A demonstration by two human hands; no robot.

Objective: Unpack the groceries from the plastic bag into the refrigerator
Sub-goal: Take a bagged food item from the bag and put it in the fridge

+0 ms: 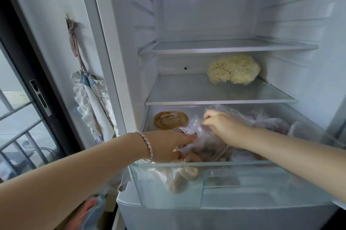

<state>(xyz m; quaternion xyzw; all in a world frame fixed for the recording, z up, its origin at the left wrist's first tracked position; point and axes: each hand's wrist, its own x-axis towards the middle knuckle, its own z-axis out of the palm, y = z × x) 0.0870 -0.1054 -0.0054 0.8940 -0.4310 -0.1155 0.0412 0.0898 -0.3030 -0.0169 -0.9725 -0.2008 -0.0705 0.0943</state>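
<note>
The refrigerator is open and its clear drawer (168,183) is pulled out at the bottom. Both my hands are inside the drawer on a clear plastic bag of brownish groceries (209,147). My left hand (168,145), with a bracelet at the wrist, holds the bag's left side with curled fingers. My right hand (222,126) pinches the bag's top from above. A round brown-lidded container (170,119) sits at the drawer's back left. A cauliflower (234,69) lies on the glass shelf (187,96) above.
More bagged items (269,123) fill the drawer's right side. An upper glass shelf (215,48) holds nothing visible. A folded cloth bag (89,106) hangs on the wall at left, beside a dark-framed door (28,72). A bag with something orange (89,209) lies on the floor.
</note>
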